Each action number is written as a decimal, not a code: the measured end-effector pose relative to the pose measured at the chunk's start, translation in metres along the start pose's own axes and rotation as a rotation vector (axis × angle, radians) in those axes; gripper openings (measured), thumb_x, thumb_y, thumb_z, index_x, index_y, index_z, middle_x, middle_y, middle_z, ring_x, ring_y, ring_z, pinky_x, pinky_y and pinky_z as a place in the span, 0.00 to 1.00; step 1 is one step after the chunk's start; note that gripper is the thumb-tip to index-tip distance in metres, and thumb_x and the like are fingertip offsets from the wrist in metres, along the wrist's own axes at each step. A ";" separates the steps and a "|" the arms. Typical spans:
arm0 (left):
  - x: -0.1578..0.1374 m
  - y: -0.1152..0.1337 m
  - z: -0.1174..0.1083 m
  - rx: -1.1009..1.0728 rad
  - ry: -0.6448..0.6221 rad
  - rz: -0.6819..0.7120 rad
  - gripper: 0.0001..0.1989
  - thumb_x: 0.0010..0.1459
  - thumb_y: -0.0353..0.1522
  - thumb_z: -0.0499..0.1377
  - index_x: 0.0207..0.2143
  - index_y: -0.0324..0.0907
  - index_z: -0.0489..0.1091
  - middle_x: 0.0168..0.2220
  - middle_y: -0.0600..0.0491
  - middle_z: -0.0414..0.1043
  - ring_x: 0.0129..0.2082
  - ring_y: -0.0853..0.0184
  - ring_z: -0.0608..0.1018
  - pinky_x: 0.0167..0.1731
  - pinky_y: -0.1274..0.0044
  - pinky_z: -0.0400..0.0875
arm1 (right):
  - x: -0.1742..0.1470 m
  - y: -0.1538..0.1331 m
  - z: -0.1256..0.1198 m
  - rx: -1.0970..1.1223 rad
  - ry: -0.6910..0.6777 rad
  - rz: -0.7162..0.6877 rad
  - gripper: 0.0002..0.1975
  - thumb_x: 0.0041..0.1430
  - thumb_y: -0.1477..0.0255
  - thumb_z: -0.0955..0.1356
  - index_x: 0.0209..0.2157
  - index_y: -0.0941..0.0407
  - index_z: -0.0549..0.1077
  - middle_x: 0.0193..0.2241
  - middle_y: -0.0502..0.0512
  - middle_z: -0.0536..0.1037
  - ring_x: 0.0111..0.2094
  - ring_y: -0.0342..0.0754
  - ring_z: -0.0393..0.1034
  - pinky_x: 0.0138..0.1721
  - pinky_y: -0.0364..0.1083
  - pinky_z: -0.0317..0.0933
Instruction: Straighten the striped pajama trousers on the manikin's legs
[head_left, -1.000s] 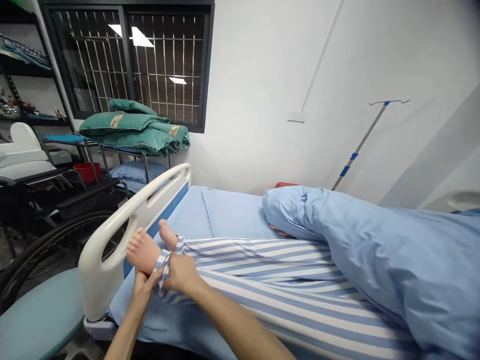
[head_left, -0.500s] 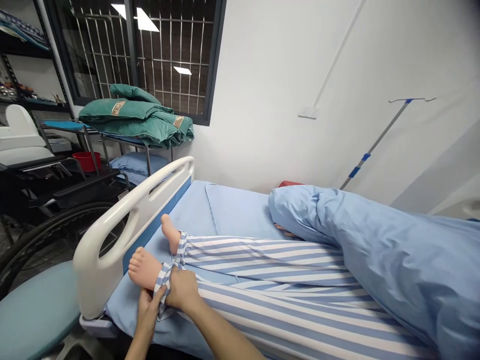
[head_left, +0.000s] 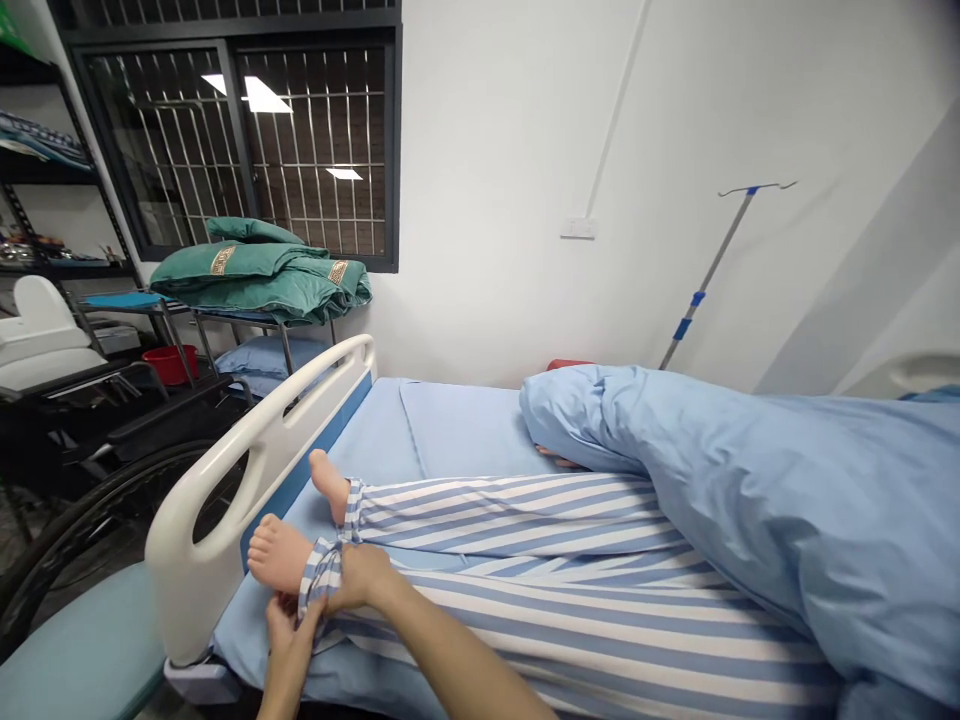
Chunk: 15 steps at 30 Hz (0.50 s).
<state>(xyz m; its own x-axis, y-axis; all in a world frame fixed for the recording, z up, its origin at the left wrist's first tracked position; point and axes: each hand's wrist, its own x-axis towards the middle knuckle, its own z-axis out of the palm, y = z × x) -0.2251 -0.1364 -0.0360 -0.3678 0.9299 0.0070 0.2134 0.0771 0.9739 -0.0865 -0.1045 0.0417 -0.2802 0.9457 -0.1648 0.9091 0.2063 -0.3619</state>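
Note:
Striped blue-and-white pajama trousers (head_left: 525, 610) cover two legs lying along the bed. Two smooth bare feet, manikin-like, stick out at the left; the nearer foot (head_left: 281, 556) points its toes up and left, and the farther foot (head_left: 330, 485) lies behind it. My left hand (head_left: 292, 630) pinches the lower edge of the near trouser cuff (head_left: 319, 570), below the ankle. From above, my right hand (head_left: 361, 578) grips the same cuff, its fingertips hidden in the bunched cloth. A blue quilt (head_left: 720, 470) covers the upper legs, with some fingers (head_left: 555, 457) showing under its edge.
The white footboard (head_left: 225, 480) rises just left of the feet. Beyond it stand a wheelchair (head_left: 142, 420) and a pale green round-edged seat (head_left: 82, 650). Folded green quilts (head_left: 262, 275) lie on a rack under the window. A drip pole (head_left: 705, 280) leans behind the bed.
My view has tilted up and turned slightly right. Both hands stay on the cuff, which sits a little flatter around the ankle; my left hand has shifted slightly under it.

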 end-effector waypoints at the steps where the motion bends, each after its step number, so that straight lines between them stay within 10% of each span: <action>1: -0.004 0.004 -0.003 0.080 0.082 0.021 0.31 0.43 0.45 0.58 0.47 0.37 0.59 0.43 0.41 0.68 0.42 0.53 0.74 0.40 0.65 0.72 | -0.006 0.011 -0.011 0.064 0.011 -0.043 0.35 0.33 0.53 0.71 0.44 0.57 0.68 0.42 0.61 0.75 0.42 0.60 0.70 0.39 0.51 0.65; 5: -0.018 0.044 0.001 0.365 0.240 0.269 0.27 0.47 0.43 0.55 0.48 0.38 0.57 0.45 0.41 0.63 0.48 0.53 0.69 0.47 0.62 0.66 | -0.035 0.078 -0.056 0.286 0.099 -0.065 0.22 0.44 0.57 0.68 0.40 0.54 0.72 0.38 0.54 0.77 0.39 0.52 0.71 0.35 0.43 0.62; 10: 0.005 0.107 0.070 0.462 -0.218 0.635 0.13 0.52 0.34 0.50 0.41 0.42 0.62 0.43 0.48 0.66 0.47 0.60 0.68 0.50 0.67 0.62 | -0.062 0.167 -0.081 0.205 -0.121 0.106 0.11 0.43 0.66 0.67 0.28 0.58 0.75 0.23 0.52 0.76 0.26 0.45 0.70 0.25 0.40 0.58; 15: 0.053 0.115 0.143 0.669 -0.535 0.785 0.26 0.46 0.29 0.51 0.51 0.39 0.58 0.51 0.45 0.62 0.53 0.60 0.63 0.54 0.69 0.56 | -0.062 0.216 -0.073 0.136 -0.335 0.179 0.11 0.41 0.66 0.67 0.25 0.58 0.77 0.20 0.52 0.75 0.22 0.44 0.68 0.22 0.39 0.59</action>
<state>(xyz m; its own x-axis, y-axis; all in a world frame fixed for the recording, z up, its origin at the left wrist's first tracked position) -0.0903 -0.0270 0.0442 0.4728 0.8274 0.3031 0.7075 -0.5615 0.4292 0.1502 -0.0999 0.0410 -0.2269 0.8247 -0.5180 0.9096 -0.0106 -0.4153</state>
